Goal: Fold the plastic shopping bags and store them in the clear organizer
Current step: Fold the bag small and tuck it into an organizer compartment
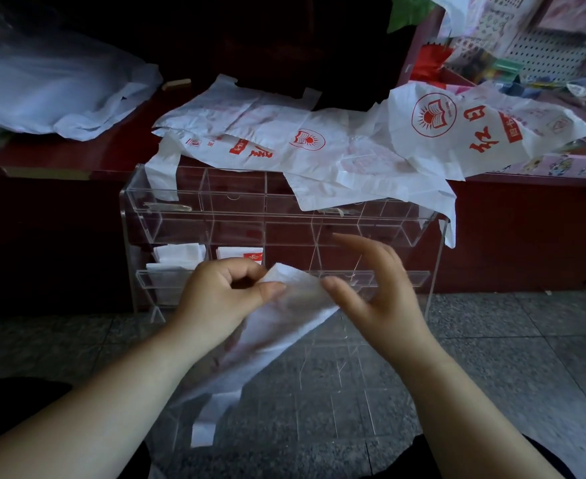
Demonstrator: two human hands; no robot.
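Your left hand pinches the top corner of a thin, translucent white plastic bag, thumb and curled fingers closed on the crinkled film. The bag hangs limp from there toward your lap, its strap handles lowest. Your right hand is spread and relaxed, gripping nothing, its thumb right at the bag's edge. Behind both stands the clear organizer, hard glossy acrylic in stepped tiers, split by upright dividers into boxy cells. Two lower-left cells hold contents: a folded white stack, square and flat, and in the next cell a folded bag with a red patch. Over the organizer's top rim drape wrinkled loose bags with red logos, spread across the dark red counter; the floor is speckled grey stone tile
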